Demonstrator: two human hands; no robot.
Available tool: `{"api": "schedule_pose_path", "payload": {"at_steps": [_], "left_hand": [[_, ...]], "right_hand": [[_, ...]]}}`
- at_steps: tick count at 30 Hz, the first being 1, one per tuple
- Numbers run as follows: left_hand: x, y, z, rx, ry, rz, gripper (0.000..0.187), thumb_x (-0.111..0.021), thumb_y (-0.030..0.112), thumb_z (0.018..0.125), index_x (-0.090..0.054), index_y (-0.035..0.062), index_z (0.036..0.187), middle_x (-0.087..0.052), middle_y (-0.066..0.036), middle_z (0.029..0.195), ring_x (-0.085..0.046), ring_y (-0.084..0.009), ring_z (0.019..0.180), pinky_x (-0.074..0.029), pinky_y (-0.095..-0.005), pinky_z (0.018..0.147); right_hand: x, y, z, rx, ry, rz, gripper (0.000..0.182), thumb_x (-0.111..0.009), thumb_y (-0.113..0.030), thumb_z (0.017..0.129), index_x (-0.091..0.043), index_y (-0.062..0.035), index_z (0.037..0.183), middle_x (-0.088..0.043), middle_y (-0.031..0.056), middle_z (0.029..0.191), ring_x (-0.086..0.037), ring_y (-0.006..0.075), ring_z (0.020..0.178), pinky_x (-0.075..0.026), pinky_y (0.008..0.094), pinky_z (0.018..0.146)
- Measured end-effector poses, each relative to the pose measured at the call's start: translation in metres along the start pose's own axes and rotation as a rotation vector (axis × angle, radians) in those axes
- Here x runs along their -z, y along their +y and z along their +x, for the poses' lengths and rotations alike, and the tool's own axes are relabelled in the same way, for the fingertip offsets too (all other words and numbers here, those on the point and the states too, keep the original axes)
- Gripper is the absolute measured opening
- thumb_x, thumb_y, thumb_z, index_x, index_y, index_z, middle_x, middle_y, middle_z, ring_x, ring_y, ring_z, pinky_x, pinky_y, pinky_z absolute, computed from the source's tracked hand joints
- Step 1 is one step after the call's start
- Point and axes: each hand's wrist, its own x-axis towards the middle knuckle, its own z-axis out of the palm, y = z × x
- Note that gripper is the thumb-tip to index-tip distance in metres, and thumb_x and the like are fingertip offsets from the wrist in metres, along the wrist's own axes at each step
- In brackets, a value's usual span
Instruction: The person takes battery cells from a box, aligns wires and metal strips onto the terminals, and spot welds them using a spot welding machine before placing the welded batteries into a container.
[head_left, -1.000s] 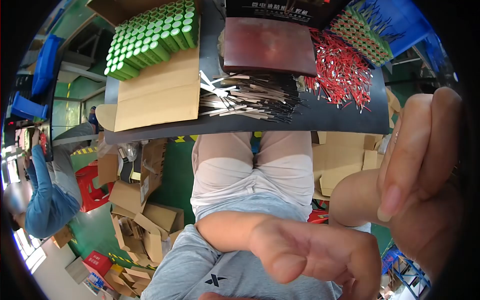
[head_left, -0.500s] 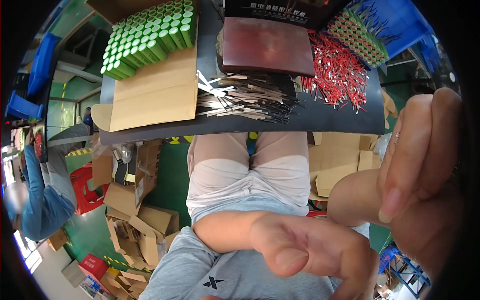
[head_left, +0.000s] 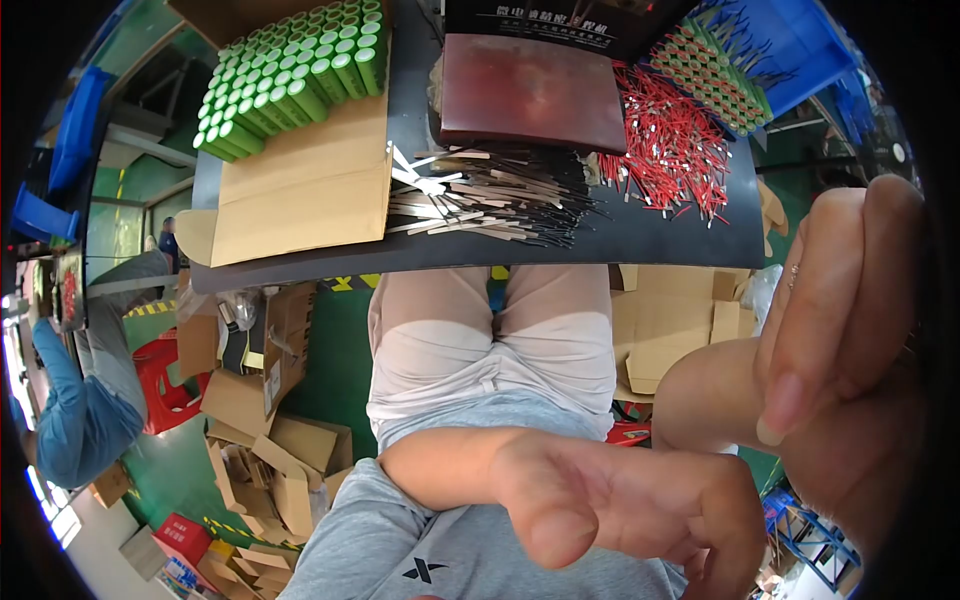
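My left hand (head_left: 620, 495) is held over the grey shirt, palm partly upward. Its thumb stands apart from the bent fingers, and nothing shows in it. Large and close to the camera at the right is my right hand (head_left: 830, 320), its fingers bent and pressed together. What it holds, if anything, is hidden. Both hands are away from the table (head_left: 320, 275). Beyond them on the table lie black and white strips (head_left: 490, 200) and a heap of red wires (head_left: 675, 150).
Green cylindrical cells (head_left: 290, 85) stand in a cardboard box (head_left: 300, 200) at upper left. A reddish-brown block (head_left: 530, 95) sits before a black machine (head_left: 560, 20). Wired cells (head_left: 710, 75) lie near a blue bin (head_left: 810, 60). A person (head_left: 85, 430) sits at far left.
The view has shifted slightly. My left thumb has moved a little to the left, while my right hand looks unchanged. The person at far left has leaned, and the head no longer shows.
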Motion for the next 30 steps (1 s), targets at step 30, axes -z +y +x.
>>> {"api": "schedule_pose_path", "payload": {"at_steps": [30], "left_hand": [[0.044, 0.050, -0.090, 0.188, 0.441, 0.615, 0.012, -0.074, -0.009, 0.092, -0.070, -0.0026, 0.102, -0.075, -0.015, 0.107, -0.070, -0.0217, 0.101, -0.056, -0.0354, 0.092]], "right_hand": [[0.014, -0.008, -0.046, 0.101, 0.067, -0.032, 0.046, -0.049, -0.037, 0.114, -0.065, 0.0063, 0.121, -0.071, 0.0225, 0.101, -0.037, 0.0049, 0.051, -0.035, 0.0215, 0.046]]}}
